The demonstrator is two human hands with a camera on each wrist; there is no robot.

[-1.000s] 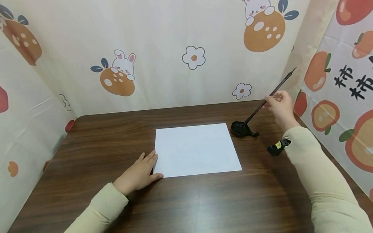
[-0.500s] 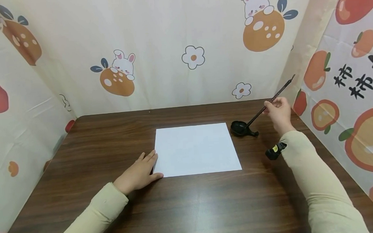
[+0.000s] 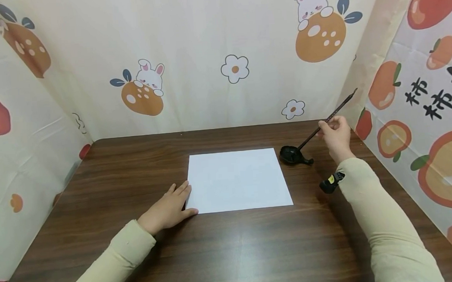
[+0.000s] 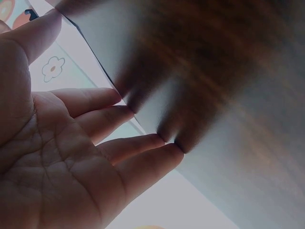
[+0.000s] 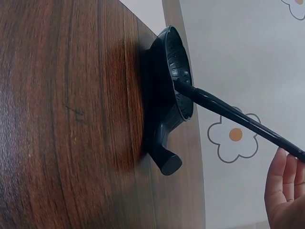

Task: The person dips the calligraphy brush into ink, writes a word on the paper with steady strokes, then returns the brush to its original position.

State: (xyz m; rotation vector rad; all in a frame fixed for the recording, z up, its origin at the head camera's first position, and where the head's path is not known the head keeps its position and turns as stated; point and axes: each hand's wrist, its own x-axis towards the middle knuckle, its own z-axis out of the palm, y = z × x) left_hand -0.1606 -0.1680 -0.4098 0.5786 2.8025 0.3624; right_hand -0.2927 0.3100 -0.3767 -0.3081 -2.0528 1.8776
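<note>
My right hand point(image 3: 337, 138) pinches a dark calligraphy brush point(image 3: 309, 138) partway along its shaft, above the back right of the table. The brush slants, its lower end inside a small black ink dish point(image 5: 159, 78) with a stubby handle, and its upper end points up to the right. To the dish's left lies a blank white sheet of paper point(image 3: 238, 181). My left hand point(image 3: 167, 210) rests at the sheet's left edge with fingers spread, fingertips and thumb on its lower left corner. In the left wrist view the fingers are straight, with the palm facing the camera.
Under everything is a dark brown wooden table point(image 3: 233, 252). A pale curtain point(image 3: 194, 65) with rabbits, fruit and flowers hangs along its back edge. A patterned side curtain point(image 3: 403, 182) stands close to the right arm. A black wrist camera point(image 3: 329, 184) sits at the right cuff.
The right hand has come down and slightly left, most of it in the first half second, and the brush's upper end has lowered. Left hand, paper and dish have stayed in place.
</note>
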